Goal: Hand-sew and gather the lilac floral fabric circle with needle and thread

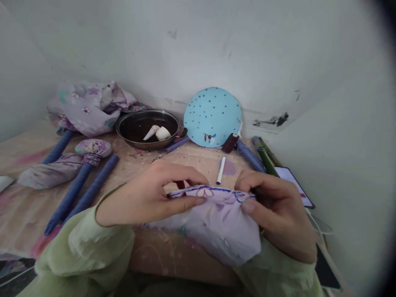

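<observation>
A piece of lilac floral fabric point(222, 231) hangs between my two hands above the table's front edge, its top edge marked with a dark blue line. My left hand point(154, 194) pinches that edge on the left, thumb in front and fingers behind. At the right end, my right hand point(275, 206) grips the same edge between thumb and curled fingers, where the cloth is bunched. Just beyond the fabric lies a white marker point(221, 170) with a blue tip. The fabric's lower part droops toward my lap.
Behind stand a metal pan point(147, 144) holding white cones, a round blue dotted board point(213, 115) and a dark thread spool point(230, 143). Blue-wrapped sticks point(93, 189) and bundled floral cloth point(89, 109) lie left. At right are green sticks point(266, 156) and a phone point(293, 185) by the wall.
</observation>
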`<state>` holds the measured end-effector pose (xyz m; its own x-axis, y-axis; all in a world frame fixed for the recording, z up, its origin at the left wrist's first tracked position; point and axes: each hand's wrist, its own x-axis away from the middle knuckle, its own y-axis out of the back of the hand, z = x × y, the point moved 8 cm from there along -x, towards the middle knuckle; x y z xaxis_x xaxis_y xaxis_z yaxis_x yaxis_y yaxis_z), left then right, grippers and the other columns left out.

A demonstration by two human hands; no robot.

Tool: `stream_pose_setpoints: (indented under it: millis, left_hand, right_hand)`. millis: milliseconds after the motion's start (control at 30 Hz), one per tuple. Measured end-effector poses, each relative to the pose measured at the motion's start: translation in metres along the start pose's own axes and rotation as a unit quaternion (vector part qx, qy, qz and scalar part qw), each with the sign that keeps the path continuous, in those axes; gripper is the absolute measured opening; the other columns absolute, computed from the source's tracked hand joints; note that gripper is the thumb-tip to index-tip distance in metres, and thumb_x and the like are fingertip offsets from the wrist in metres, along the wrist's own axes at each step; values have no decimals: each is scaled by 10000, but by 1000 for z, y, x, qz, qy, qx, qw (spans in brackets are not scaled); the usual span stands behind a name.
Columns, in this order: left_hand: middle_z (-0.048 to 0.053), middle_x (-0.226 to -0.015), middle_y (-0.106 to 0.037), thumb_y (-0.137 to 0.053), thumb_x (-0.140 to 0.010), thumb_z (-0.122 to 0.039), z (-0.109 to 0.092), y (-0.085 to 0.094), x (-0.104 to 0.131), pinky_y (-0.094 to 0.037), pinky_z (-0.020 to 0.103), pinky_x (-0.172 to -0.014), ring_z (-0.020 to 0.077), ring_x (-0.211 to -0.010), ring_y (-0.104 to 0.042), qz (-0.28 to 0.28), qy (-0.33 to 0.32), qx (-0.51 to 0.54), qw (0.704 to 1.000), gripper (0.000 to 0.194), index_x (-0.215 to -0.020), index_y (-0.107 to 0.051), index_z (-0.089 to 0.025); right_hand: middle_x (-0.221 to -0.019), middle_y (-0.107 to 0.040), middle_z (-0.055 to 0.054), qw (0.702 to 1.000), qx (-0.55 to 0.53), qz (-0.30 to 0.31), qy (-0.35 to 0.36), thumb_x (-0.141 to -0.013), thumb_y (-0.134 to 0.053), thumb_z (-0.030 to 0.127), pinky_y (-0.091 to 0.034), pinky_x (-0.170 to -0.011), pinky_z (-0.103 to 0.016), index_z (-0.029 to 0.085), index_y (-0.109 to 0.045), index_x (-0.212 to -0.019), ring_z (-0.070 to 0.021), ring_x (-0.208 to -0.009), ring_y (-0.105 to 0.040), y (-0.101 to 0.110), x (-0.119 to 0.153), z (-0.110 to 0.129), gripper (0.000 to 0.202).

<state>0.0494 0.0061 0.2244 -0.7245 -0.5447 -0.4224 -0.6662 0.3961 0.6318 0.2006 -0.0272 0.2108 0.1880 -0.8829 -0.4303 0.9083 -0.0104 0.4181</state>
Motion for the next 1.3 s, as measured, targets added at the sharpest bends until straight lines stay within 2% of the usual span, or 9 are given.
stream_pose_setpoints:
  millis: [100,300,433,767,900,1033,1100,1200,1300]
  left_hand:
    - [10,-861,-715,-619,-809,-232,7,-3,-3,-500,200,-647,128,-730,-650,29,10,7,1000,153,-956,-657,-209]
    - [21,-761,-684,-526,-861,-272,72,-33,-9,-434,176,-493,100,-588,-578,114,118,103,981,214,-958,-647,-126]
    - [39,-819,-679,-532,-846,-266,99,-41,-4,-469,198,-559,111,-644,-592,119,150,130,973,199,-925,-632,-113]
    - [45,-864,-664,-688,-689,-413,115,-39,-6,-451,274,-695,185,-782,-592,51,146,-61,986,362,-923,-644,-139]
    - [54,-828,-659,-656,-698,-289,126,-46,-8,-439,311,-730,201,-780,-587,24,186,-37,982,237,-862,-647,-118]
    - [54,-933,-674,-608,-718,-232,129,-56,-11,-469,300,-752,194,-845,-612,49,182,50,981,291,-987,-627,-123]
    - [52,-978,-677,-615,-716,-219,132,-58,-9,-480,287,-777,176,-871,-624,40,204,186,960,343,-1048,-604,-131]
    - [62,-949,-693,-712,-667,-226,136,-63,-3,-486,282,-789,166,-843,-642,9,260,396,881,387,-1030,-621,-126]
    - [74,-897,-713,-756,-647,-239,134,-70,2,-496,275,-781,168,-795,-660,15,289,493,820,355,-968,-664,-119]
  right_hand:
    - [-700,-589,16,998,33,3,-55,-771,-588,166,-412,-543,-222,207,-596,-768,-124,-636,-549,1,-6,-19,41]
    - [-746,-592,7,992,35,70,-99,-774,-535,208,-423,-615,-252,187,-566,-782,-129,-679,-547,-26,-33,-67,38]
    - [-677,-550,26,989,-3,49,-141,-728,-571,209,-388,-578,-242,175,-540,-735,-114,-622,-508,-37,-38,-91,47]
    - [-684,-547,17,984,-69,67,-151,-740,-595,308,-367,-549,-241,185,-553,-757,-119,-614,-493,-41,-42,-121,131]
    - [-675,-539,18,982,-90,64,-155,-731,-602,295,-359,-555,-245,197,-553,-736,-125,-623,-488,-42,-44,-132,110]
    - [-699,-555,18,977,-123,65,-160,-710,-625,300,-369,-588,-253,201,-568,-741,-129,-647,-499,-44,-45,-135,119]
    - [-691,-554,23,974,-141,63,-165,-700,-633,304,-360,-579,-247,200,-574,-739,-124,-638,-490,-43,-44,-132,126]
    - [-660,-541,34,968,-170,53,-178,-684,-635,294,-338,-561,-234,192,-582,-726,-106,-606,-465,-42,-43,-125,122]
    - [-639,-526,47,959,-200,44,-196,-673,-643,295,-318,-540,-225,187,-585,-723,-91,-571,-439,-42,-41,-120,132]
